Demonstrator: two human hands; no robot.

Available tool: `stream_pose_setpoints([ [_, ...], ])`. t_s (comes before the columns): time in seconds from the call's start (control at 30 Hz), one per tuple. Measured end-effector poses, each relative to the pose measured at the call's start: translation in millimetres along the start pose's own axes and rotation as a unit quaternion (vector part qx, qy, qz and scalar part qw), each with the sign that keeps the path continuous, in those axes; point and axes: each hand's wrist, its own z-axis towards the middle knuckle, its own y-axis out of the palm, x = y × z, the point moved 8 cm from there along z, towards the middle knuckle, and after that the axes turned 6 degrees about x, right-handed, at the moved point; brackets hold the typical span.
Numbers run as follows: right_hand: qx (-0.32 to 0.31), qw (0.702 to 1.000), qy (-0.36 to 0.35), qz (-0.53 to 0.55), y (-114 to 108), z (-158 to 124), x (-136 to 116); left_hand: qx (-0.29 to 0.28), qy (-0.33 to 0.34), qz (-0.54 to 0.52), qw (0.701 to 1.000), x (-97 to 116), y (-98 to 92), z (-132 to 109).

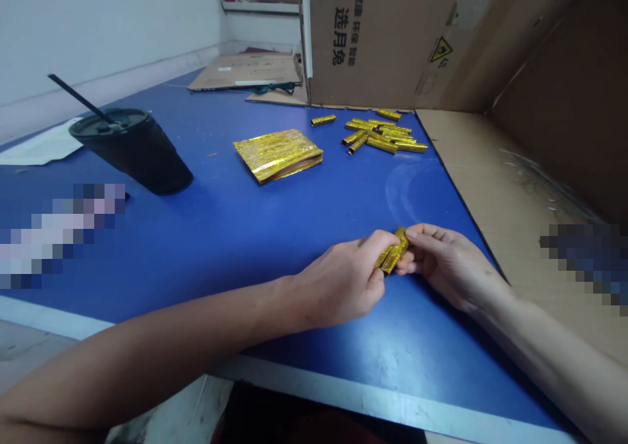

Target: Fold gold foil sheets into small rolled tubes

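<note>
Between my two hands is a small folded piece of gold foil paper, held just above the blue table. My left hand grips its near left side, with the thumb on top and the fingers curled under. At its far right end, my right hand pinches it between thumb and fingers. A crease or gap runs along the piece. Farther back lies a stack of flat gold foil sheets, its layers showing along the front edge. Several narrow folded gold strips are heaped at the back right.
On the left, a black tumbler with a straw leans in view. Behind the strips stands a large cardboard box. Flat cardboard lies at the back. Two blurred patches sit at the left and right edges.
</note>
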Motion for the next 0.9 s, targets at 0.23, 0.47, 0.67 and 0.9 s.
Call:
stream_pose_setpoints([
  [0.23, 0.024, 0.999, -0.02, -0.012, -3, -1, -1, 0.029, 0.056, 0.011, 0.998, 10, -2.7, 0],
  [0.47, 0.031, 0.999, -0.019, -0.028, -3, -1, 0, 0.027, 0.042, 0.009, 0.999, 10, -2.9, -1],
  [0.67, 0.032, 0.999, -0.012, -0.017, -3, -1, 1, 0.028, 0.059, 0.037, 0.997, 11, -2.6, -2],
  [0.9, 0.048, 0.998, -0.043, -0.027, -6, -2, -3, 0.009, 0.024, -0.007, 1.0, 9, 1.0, -2],
])
